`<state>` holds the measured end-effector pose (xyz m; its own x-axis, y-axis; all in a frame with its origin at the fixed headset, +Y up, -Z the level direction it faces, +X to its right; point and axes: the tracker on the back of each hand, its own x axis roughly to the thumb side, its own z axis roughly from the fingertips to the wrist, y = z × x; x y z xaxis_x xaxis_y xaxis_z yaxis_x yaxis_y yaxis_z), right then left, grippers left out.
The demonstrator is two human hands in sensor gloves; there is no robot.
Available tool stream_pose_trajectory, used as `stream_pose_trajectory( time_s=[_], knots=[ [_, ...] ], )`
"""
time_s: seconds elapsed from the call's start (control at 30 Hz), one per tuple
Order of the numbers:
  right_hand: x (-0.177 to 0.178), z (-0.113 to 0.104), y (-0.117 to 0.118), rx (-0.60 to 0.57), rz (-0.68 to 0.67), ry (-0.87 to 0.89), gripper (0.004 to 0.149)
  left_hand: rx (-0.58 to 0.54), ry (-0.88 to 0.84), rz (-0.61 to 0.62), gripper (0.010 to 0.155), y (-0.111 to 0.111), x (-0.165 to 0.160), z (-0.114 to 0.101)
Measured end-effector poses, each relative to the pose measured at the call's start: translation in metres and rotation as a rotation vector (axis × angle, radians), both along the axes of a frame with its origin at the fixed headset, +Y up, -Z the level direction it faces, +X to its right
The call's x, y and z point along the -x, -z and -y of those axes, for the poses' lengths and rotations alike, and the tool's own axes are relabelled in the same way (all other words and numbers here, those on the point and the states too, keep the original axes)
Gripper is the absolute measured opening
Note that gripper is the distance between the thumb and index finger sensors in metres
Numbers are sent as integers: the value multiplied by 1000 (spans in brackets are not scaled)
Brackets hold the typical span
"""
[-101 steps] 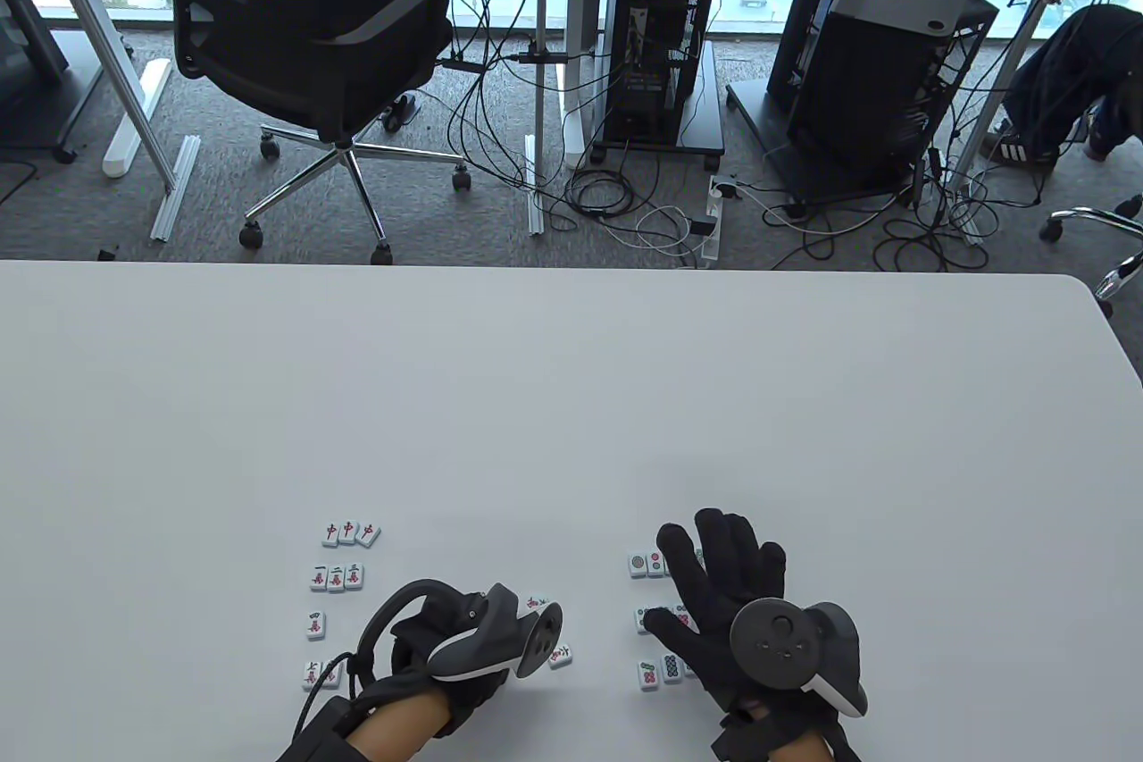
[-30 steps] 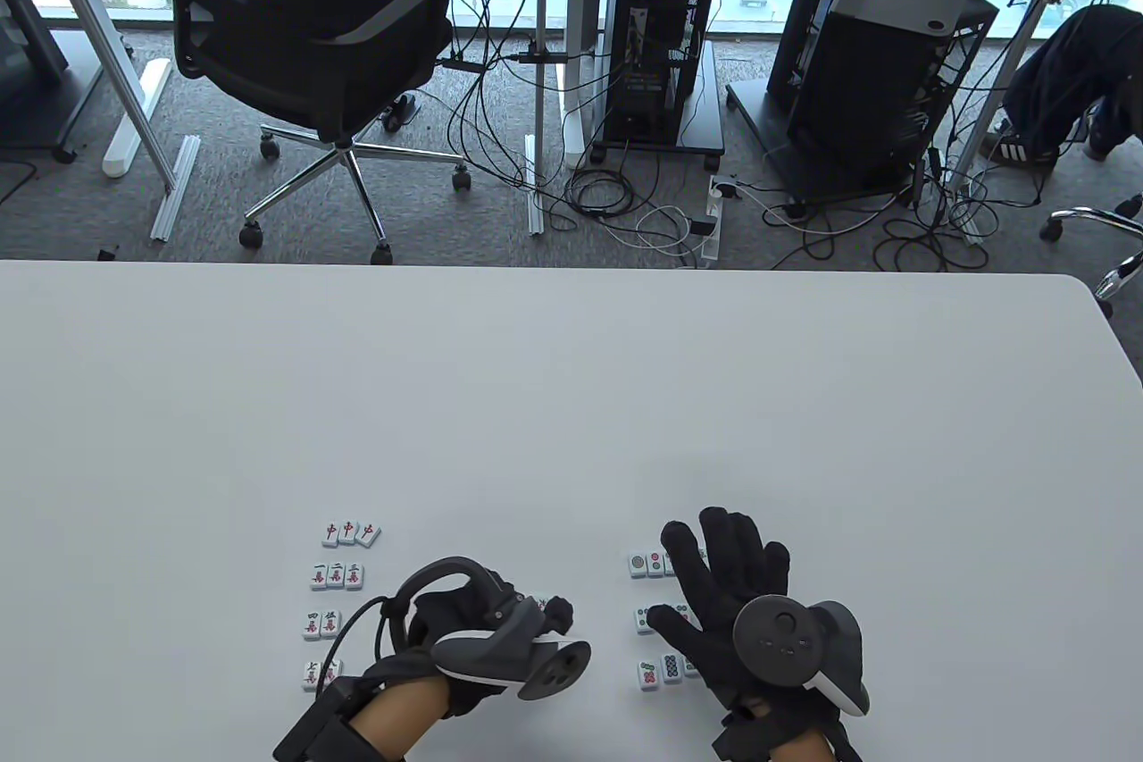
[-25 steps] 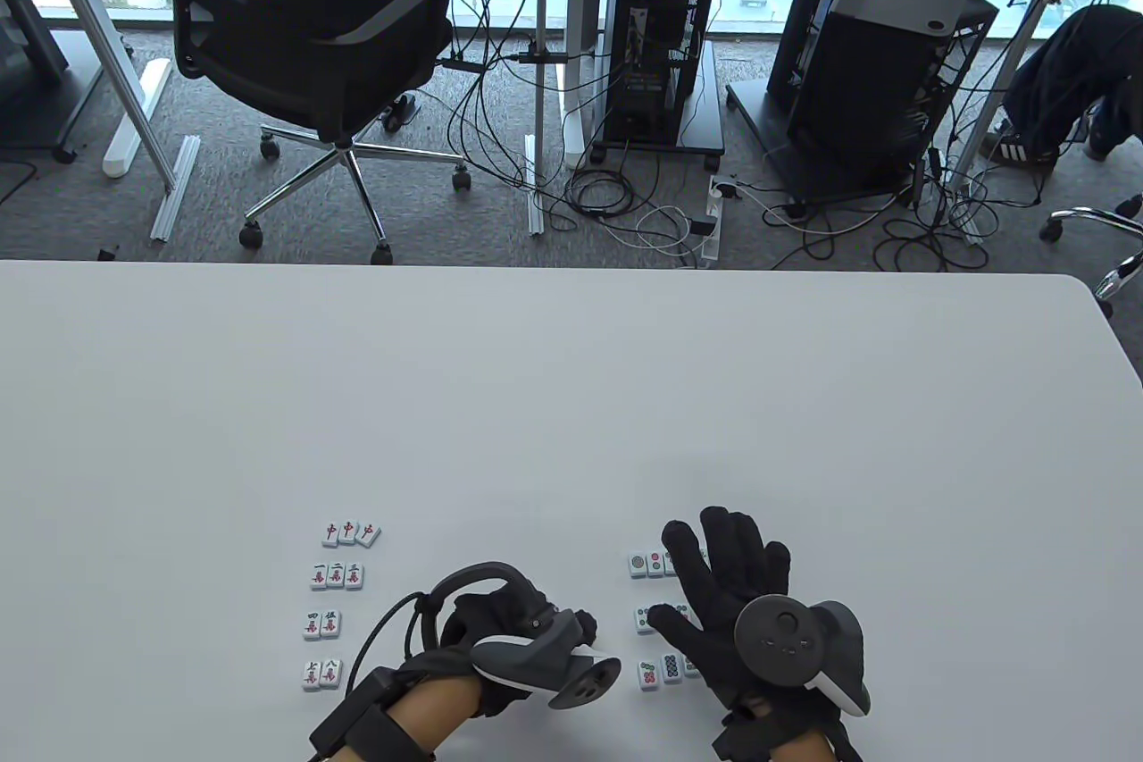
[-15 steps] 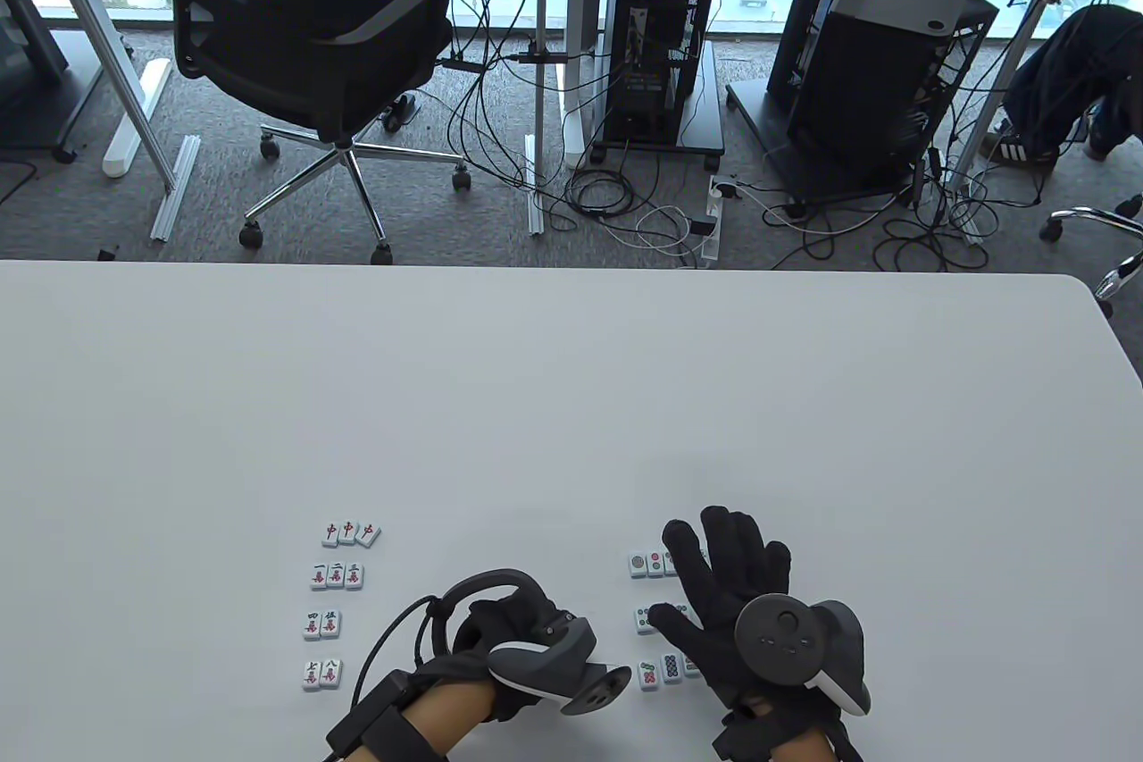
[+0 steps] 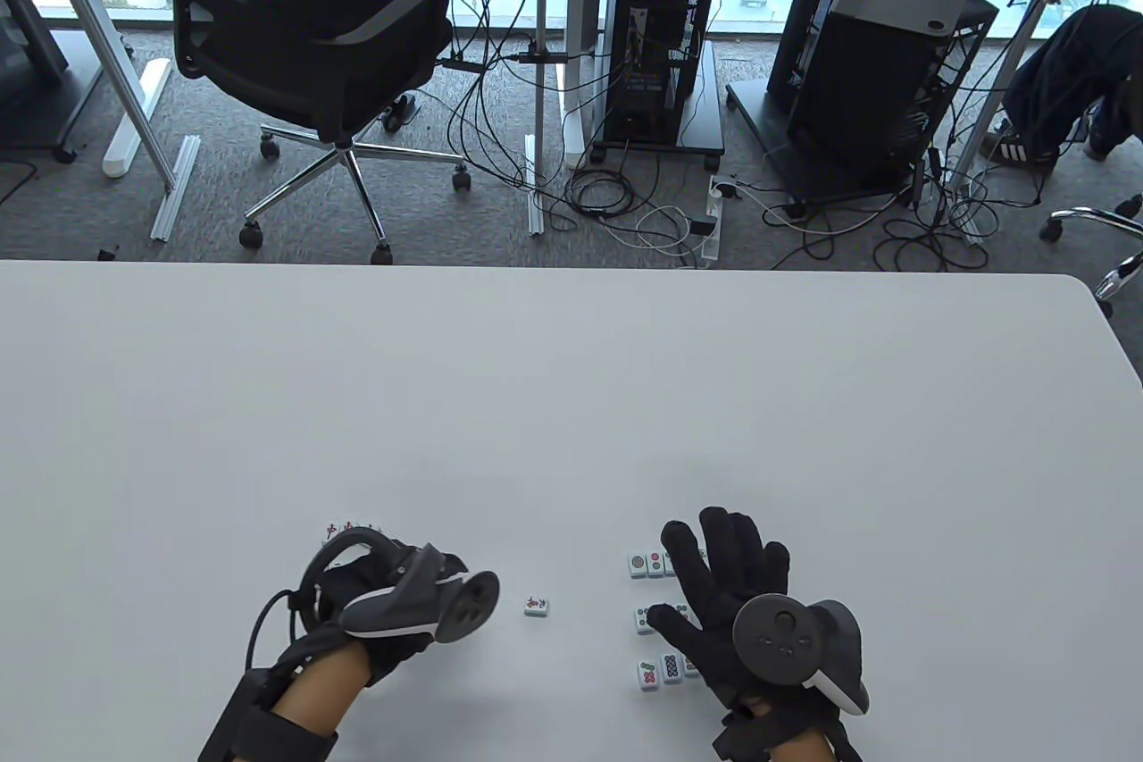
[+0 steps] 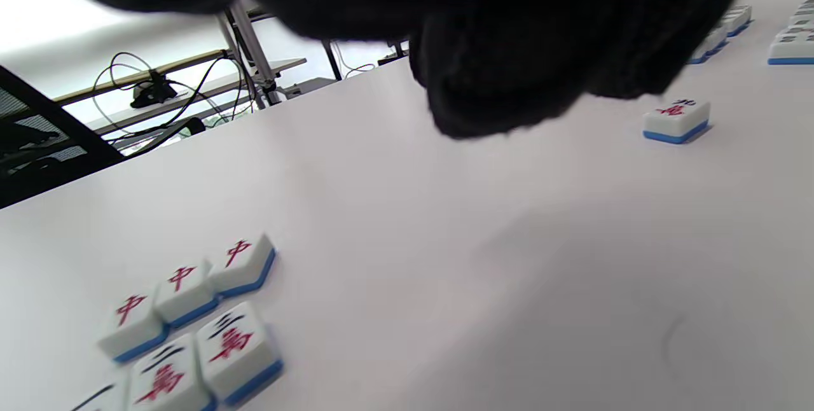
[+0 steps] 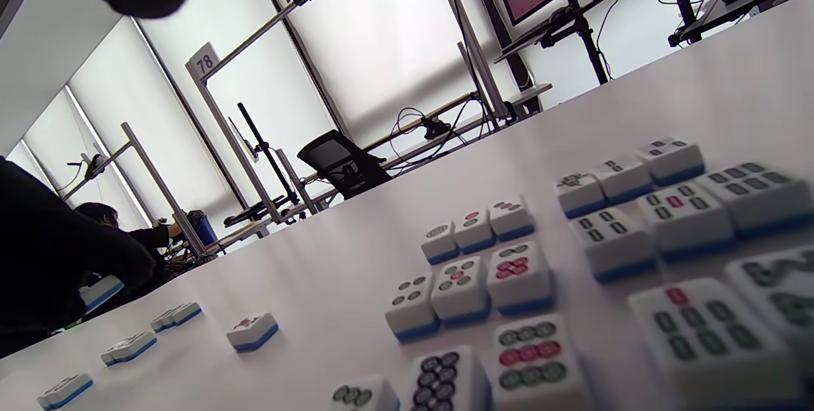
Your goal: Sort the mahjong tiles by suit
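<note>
one small, hard, smooth character tile [image 5: 536, 606] lies alone on the white tabletop [image 5: 571, 405] between both hands. likely light and slippery; pinch its short sides. left hand [image 5: 384, 597] fingers hidden, grip unclear. right hand [image 5: 728, 592] fingers spread flat over dot tiles [image 5: 645, 565].

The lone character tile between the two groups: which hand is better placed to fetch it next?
Probably the left hand. The lone tile lies just beside it, and its suit's rows are on that side. The right hand rests flat over the dot tiles.
</note>
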<state>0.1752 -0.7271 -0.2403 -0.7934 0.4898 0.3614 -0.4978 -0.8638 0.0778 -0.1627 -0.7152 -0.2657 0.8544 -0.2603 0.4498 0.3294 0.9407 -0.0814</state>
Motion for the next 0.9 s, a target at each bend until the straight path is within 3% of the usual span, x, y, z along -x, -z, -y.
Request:
stream_pose_trajectory(
  time_s=[0.23, 0.9],
  knots=[
    [1, 0, 0, 2, -3, -10, 74, 104, 53, -156, 61, 0, 46, 29],
    [2, 1, 0, 7, -3, -16, 75, 63, 157, -199, 65, -7, 60, 46]
  ],
)
